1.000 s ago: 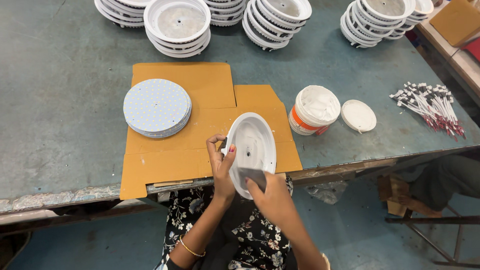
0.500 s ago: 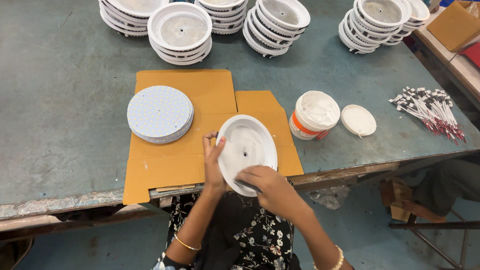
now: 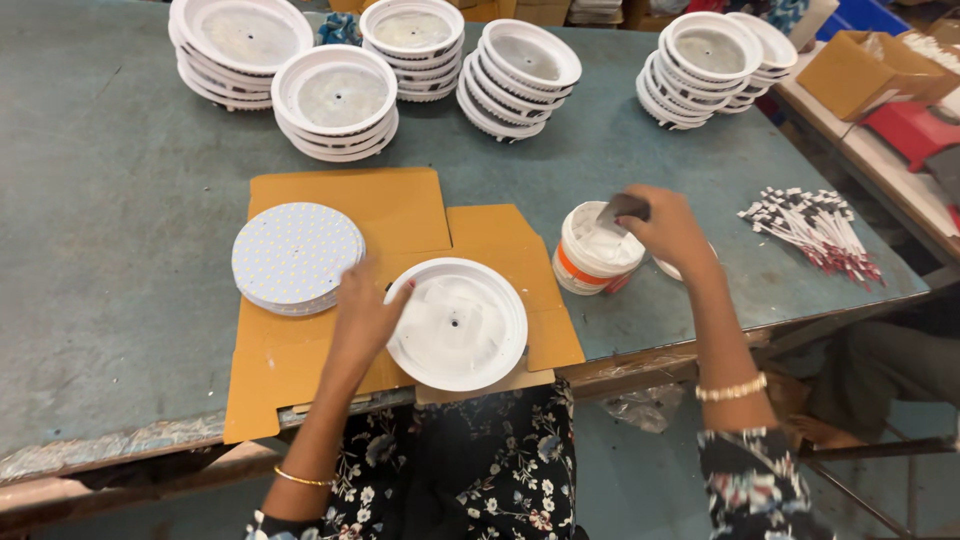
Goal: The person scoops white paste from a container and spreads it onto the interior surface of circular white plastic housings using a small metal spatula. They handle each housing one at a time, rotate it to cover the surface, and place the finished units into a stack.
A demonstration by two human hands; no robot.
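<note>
A round white lamp housing [image 3: 458,322] lies open side up on a sheet of brown cardboard [image 3: 400,210], smeared inside with white paste. My left hand [image 3: 364,312] rests on its left rim. My right hand [image 3: 668,228] holds a small flat grey spatula [image 3: 622,208] over the white tub of paste [image 3: 596,248], which has an orange band. A stack of round white LED boards [image 3: 296,256] sits on the cardboard to the left of the housing.
Several stacks of white housings [image 3: 336,100] line the far side of the green table [image 3: 110,250]. A bundle of red and white wires [image 3: 816,228] lies at the right. The tub's lid is mostly hidden behind my right hand. A cardboard box [image 3: 862,70] sits far right.
The housing has been laid down flat on the cardboard. My right hand has left it and moved right to the tub with the spatula.
</note>
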